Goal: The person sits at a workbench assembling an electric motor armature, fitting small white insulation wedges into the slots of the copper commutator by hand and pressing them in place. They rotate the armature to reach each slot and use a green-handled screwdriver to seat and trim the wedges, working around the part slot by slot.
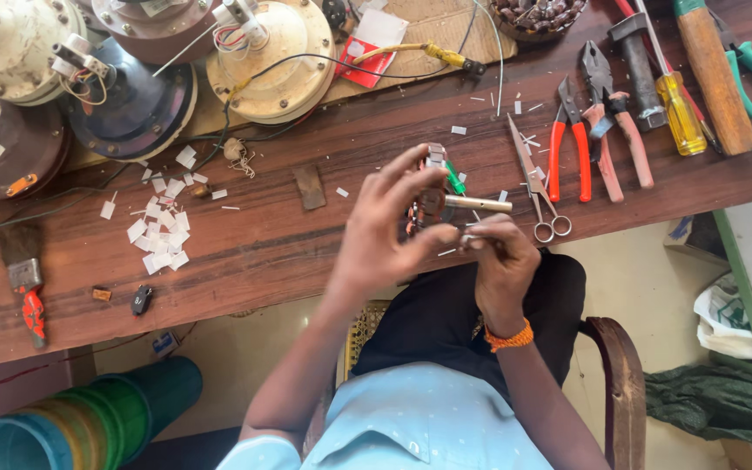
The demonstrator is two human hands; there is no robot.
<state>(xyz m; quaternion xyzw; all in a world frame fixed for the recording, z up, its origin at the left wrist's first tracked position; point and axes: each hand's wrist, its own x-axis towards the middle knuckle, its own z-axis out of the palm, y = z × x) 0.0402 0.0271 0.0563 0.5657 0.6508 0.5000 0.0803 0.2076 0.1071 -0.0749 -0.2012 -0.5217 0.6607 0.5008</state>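
Your left hand (389, 228) pinches a small metal part (431, 204) with wire on it, fingertips clamped on its near side and the other fingers fanned apart, just above the counter (263, 244) edge. It looks light and stiff, but the thin wires seem fragile, so take hold of the metal body. Your right hand (500, 261) is clamped on a thin metal tool (478, 204) touching the part.
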